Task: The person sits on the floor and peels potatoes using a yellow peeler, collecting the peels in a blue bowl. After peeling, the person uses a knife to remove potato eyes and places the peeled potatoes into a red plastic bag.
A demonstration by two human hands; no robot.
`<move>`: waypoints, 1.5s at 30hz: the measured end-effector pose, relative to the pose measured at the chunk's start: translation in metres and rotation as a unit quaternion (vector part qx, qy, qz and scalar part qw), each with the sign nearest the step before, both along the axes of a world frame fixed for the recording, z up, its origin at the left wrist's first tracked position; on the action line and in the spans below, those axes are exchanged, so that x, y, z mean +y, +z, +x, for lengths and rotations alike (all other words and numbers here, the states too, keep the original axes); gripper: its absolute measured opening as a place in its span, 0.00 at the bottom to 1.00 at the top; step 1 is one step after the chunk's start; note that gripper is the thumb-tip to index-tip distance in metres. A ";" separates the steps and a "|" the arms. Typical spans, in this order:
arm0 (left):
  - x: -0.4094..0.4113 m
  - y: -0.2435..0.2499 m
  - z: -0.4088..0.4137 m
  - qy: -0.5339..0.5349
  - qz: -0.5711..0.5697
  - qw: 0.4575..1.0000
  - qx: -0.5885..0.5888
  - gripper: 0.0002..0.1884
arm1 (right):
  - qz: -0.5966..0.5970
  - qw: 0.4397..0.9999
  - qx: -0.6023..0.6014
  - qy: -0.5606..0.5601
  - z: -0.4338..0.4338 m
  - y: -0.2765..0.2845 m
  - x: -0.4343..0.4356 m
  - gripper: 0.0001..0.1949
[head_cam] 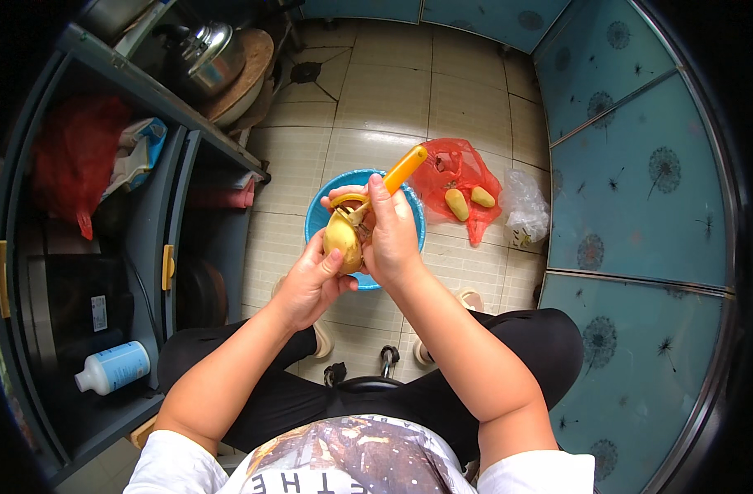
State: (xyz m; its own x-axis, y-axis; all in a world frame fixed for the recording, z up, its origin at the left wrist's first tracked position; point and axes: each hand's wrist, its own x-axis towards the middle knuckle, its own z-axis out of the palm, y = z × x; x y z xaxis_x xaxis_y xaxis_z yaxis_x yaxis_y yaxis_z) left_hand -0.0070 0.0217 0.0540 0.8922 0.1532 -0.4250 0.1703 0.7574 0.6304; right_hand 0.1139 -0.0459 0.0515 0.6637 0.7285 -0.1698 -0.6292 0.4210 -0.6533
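My left hand [315, 281] grips a partly peeled potato [342, 242] from below and from the left. In my right hand [392, 231] is a peeler with an orange handle [405, 168]; its yellow-rimmed head lies against the potato's upper end, and a strip of peel hangs at the blade. Both hands are above a blue basin or bin [418, 230] on the floor, whose inside is mostly hidden by them. To the right, two peeled potatoes [457, 204] rest on a red plastic bag [460, 162].
A crumpled clear plastic bag [524, 207] lies beside the red one. Blue cabinet doors [654, 179] stand at the right. On the left are open grey shelves with a white bottle [115, 368], a red bag [83, 154] and a metal kettle [219, 58] above.
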 end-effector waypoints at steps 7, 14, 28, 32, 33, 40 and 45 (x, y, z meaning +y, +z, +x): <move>-0.001 -0.005 -0.004 -0.032 0.131 0.991 -0.002 0.36 | -0.096 0.995 0.014 -0.030 -0.001 0.004 -0.001 0.20; 0.003 -0.017 -0.003 -0.009 0.205 0.979 0.010 0.37 | -0.065 0.985 0.154 -0.047 0.006 0.001 -0.002 0.16; 0.001 -0.023 -0.006 0.001 0.312 0.950 -0.030 0.33 | -0.132 0.984 0.091 -0.074 0.002 -0.003 0.002 0.15; 0.008 -0.015 0.001 0.013 0.284 0.959 -0.004 0.31 | -0.073 0.986 0.139 -0.060 0.008 -0.004 -0.003 0.13; 0.008 -0.016 0.001 0.017 0.290 0.957 0.000 0.31 | -0.058 0.989 0.129 -0.043 0.009 -0.005 -0.003 0.13; 0.013 -0.017 -0.001 0.017 0.421 0.904 0.067 0.30 | -0.097 0.993 -0.072 0.019 0.003 -0.006 0.000 0.12; 0.011 -0.012 0.000 -0.026 0.531 0.846 0.038 0.31 | -0.164 0.979 0.082 -0.084 0.007 -0.012 0.001 0.14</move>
State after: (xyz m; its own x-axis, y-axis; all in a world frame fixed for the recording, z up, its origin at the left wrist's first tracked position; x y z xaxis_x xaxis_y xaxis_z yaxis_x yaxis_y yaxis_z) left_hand -0.0073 0.0327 0.0424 0.8853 0.4470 -0.1286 0.2568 -0.2392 0.9364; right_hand 0.1214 -0.0447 0.0397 0.7138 0.4996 -0.4909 -0.6767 0.3112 -0.6673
